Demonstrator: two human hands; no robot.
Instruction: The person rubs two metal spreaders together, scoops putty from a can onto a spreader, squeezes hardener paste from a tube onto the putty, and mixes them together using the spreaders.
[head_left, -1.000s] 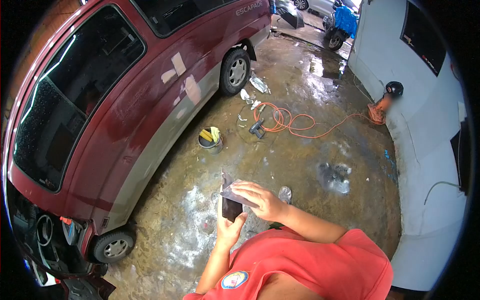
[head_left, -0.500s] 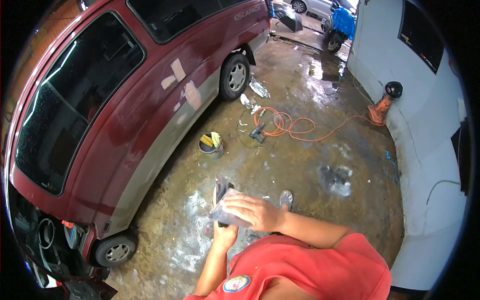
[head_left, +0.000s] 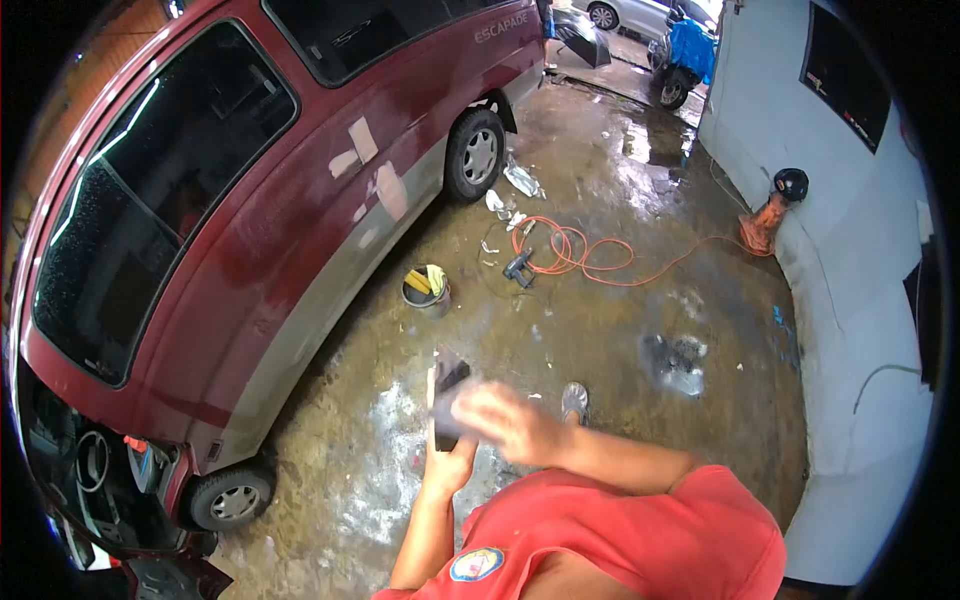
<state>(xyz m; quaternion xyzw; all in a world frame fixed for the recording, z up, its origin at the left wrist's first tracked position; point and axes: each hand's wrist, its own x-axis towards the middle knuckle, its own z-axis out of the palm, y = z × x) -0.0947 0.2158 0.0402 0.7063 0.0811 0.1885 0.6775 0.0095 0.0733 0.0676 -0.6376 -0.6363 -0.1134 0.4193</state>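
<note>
My left hand (head_left: 452, 464) grips the lower end of a dark, flat sanding block (head_left: 447, 405), held upright before my chest. A pale edge runs along the block's left side, and a thin greyish sheet (head_left: 452, 358) shows at its top. Across the block's right side lies my right hand (head_left: 505, 420), its fingers pointing left and smeared by motion. Whether those fingers hold the sheet or only touch the block cannot be made out. Beyond my hands, the maroon van (head_left: 260, 220) has several pale patches (head_left: 391, 190) on its side.
A bucket (head_left: 427, 298) with yellow items stands near the van. On the wet floor (head_left: 600, 340) lie a power tool (head_left: 519, 268), a coiled orange hose (head_left: 570, 252) and scraps of paper (head_left: 522, 180). An orange stand with a black top (head_left: 765, 225) is by the white wall (head_left: 830, 260).
My right hand has shifted slightly and blurred, uncovering more of the block's dark face. The grey sheet under its fingers no longer shows clearly. My left hand keeps its grip.
</note>
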